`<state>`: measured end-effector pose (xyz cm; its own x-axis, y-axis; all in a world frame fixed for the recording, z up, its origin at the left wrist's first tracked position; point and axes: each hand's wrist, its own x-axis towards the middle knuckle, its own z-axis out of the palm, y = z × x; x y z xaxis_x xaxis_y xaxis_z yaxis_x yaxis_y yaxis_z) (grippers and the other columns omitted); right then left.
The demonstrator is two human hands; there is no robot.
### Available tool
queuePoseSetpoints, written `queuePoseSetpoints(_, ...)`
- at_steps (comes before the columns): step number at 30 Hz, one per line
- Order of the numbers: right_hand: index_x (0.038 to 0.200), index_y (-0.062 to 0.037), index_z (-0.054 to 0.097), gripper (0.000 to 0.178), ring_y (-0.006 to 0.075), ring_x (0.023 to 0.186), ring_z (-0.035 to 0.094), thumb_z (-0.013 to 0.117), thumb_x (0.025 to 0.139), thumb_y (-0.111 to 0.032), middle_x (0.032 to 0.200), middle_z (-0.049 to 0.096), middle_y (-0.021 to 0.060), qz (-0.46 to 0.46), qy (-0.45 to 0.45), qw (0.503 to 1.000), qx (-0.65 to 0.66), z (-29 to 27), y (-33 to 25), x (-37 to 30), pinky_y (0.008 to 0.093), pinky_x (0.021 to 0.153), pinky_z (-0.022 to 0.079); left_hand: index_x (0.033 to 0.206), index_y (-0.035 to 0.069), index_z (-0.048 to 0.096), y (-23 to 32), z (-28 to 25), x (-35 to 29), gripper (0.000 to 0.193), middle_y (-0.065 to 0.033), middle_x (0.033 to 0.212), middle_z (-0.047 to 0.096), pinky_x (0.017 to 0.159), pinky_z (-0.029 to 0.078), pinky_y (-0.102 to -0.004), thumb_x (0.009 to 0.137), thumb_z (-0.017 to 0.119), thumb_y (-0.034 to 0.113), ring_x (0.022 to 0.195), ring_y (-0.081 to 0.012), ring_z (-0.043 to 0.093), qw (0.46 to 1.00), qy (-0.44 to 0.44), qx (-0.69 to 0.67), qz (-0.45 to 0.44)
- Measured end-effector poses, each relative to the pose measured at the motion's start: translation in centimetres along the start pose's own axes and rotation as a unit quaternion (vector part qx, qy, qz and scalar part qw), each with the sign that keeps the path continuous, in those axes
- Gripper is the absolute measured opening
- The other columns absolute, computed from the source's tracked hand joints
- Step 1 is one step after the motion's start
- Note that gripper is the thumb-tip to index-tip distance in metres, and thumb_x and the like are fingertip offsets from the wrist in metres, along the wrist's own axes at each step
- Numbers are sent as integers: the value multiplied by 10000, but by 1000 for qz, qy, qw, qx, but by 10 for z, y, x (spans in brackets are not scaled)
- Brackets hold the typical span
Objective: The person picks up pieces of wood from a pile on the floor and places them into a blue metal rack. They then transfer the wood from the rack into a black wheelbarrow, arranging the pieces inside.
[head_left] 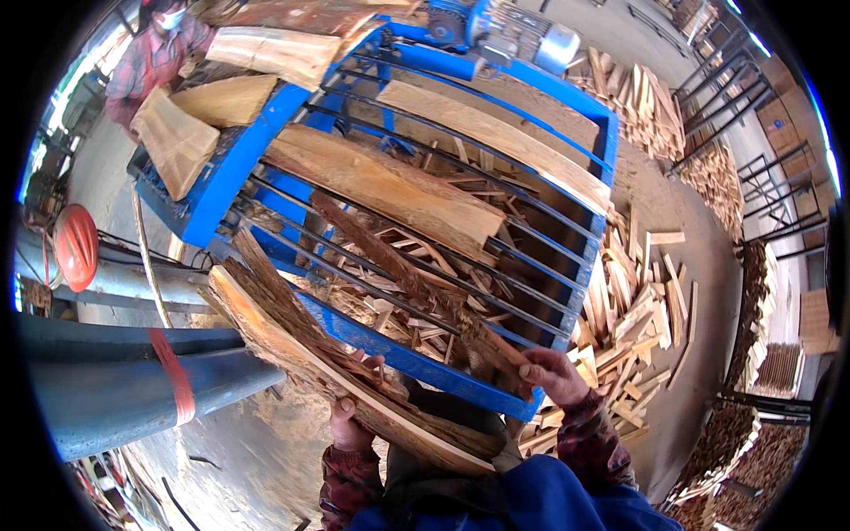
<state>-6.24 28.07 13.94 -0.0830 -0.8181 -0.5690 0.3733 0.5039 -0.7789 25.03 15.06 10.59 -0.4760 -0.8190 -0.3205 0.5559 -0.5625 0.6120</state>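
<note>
My left hand is closed around long rough wood slabs, which slant from my lap up to the left. The nearer slab has a pale sawn face; a darker bark-covered slab lies against it. My right hand grips the near end of a dark bark strip, which rests slantwise across the black bars of a blue metal frame. Beyond the strip, a wide plank and a narrower pale plank lie on the same bars.
Offcuts are heaped under the bars, with more scraps right of the frame. A blue-grey pipe runs at left beside a red helmet. A masked person stands far left behind stacked slabs. Motors sit on the far side.
</note>
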Motion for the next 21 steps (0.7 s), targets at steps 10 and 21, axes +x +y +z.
queuePoseSetpoints(10,1130,3,604,300,89,765,563,616,940,-229,836,609,2,39,-150,988,13,5,54,-65,248,696,467,1437,-20,291,-31,32,-9,1000,-201,1444,381,1092,338,-488,682,736,463,1293,-344,428,998,-54,4,45)
queuePoseSetpoints(21,1101,-16,654,296,82,695,504,630,930,-257,743,597,30,46,-204,955,-211,-21,69,-89,261,624,420,1447,-45,262,-48,-9,-45,1076,-240,1446,375,1086,351,-490,616,732,451,1288,-393,425,996,-19,-79,28)
